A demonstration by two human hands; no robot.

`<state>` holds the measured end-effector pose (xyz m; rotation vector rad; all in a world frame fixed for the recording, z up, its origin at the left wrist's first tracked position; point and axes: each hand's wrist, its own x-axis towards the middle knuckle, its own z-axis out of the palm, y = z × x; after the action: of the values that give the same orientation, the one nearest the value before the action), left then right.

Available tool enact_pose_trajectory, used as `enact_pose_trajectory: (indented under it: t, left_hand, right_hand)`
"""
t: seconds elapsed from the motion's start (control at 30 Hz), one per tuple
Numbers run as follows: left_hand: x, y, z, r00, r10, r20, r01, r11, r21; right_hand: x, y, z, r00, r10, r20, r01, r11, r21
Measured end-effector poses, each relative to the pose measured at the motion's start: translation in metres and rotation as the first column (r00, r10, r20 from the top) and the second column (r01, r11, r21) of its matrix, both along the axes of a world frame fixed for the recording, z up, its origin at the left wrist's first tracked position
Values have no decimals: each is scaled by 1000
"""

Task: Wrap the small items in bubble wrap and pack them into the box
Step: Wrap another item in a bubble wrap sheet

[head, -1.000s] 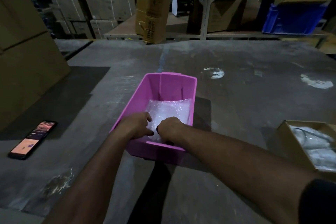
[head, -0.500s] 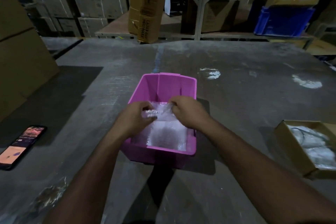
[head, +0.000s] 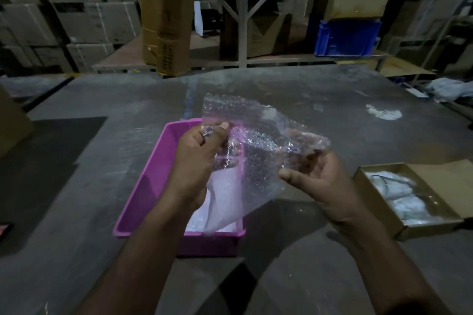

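A clear sheet of bubble wrap (head: 258, 153) hangs spread in the air above the pink plastic bin (head: 151, 181). My left hand (head: 197, 158) pinches its upper left part between thumb and fingers. My right hand (head: 317, 176) holds the sheet's right edge, with the thumb pointing left under it. More white bubble wrap (head: 202, 222) lies in the bottom of the bin. At the right an open cardboard box (head: 378, 202) on the table holds several pale wrapped bundles (head: 399, 194).
The grey table (head: 76, 186) carries white smears at the far right. A phone's edge (head: 3, 230) shows at the left border. A tall cardboard carton (head: 166, 15), a blue crate (head: 345, 38), metal shelving and stacked boxes stand behind the table.
Both hands have risen out of the pink bin, lifting a bubble wrap sheet and spreading it apart. The view has shifted left and closer, pushing the phone to the edge.
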<state>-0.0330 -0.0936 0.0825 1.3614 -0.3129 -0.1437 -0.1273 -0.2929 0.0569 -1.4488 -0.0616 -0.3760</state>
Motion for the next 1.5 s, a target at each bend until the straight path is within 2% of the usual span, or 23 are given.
enact_pose_trajectory:
  t: [0.1, 0.23, 0.43, 0.53, 0.67, 0.73, 0.87, 1.0, 1.17, 1.3, 1.5]
  left_hand:
    - [-6, -23, -1, 1000, -19, 8, 18, 998, 59]
    - [-13, -46, -8, 997, -79, 4, 78, 994, 81]
    - [-25, -77, -23, 996, -91, -4, 91, 996, 24]
    - [-28, -90, -34, 998, -54, 31, 53, 998, 25]
    - [-34, -104, -43, 999, -5, 45, 2, 998, 70]
    - [-35, -110, -47, 996, -2, 84, -7, 994, 111]
    - [-39, -118, -56, 985, -39, 167, 4, 980, 201]
    - [-43, -126, -53, 987, -98, 130, 71, 977, 200]
    - [-44, -128, -54, 976, -98, 196, 32, 948, 318]
    - [-51, -132, -46, 967, -93, 238, 8, 942, 336]
    - [-49, -132, -41, 932, -84, 353, -83, 898, 433]
  right_hand:
    - [-7, -10, 1, 971, -238, -27, 239, 970, 49]
    - [-17, -36, -8, 905, -418, -82, 424, 903, 74]
    - [-38, -64, -19, 870, -477, -126, 493, 844, 211]
    - [-45, -78, -27, 855, -511, -90, 518, 829, 210]
    - [-57, -97, -35, 765, -638, -89, 643, 748, 164]
    - [-61, -106, -37, 773, -630, -74, 634, 762, 131]
    - [-68, -119, -32, 862, -502, -69, 506, 860, 66]
    - [-70, -135, -35, 903, -419, -92, 409, 906, -106]
    - [-69, -149, -33, 912, -388, -133, 388, 921, -25]
    - [-67, -157, -32, 924, -358, -136, 364, 931, 20]
    - [-66, -168, -33, 902, -426, -70, 386, 869, -310]
